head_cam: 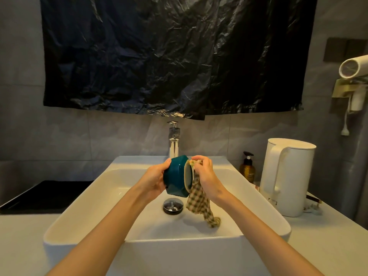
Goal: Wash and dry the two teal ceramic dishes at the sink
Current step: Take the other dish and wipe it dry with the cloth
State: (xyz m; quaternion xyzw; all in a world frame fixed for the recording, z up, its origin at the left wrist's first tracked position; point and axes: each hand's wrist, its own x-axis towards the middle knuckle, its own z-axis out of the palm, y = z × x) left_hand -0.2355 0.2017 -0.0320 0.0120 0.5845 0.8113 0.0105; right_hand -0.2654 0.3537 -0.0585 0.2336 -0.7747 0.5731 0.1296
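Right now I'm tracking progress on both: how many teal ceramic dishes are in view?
1. The teal bowl is tilted sideways over the sink, left hand holding it, right hand wiping with the checked cloth. The second isn't visible.

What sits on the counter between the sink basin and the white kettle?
In the head view, an amber pump bottle stands between the sink rim and the white kettle, toward the back wall. The counter nearer the camera looks bare.
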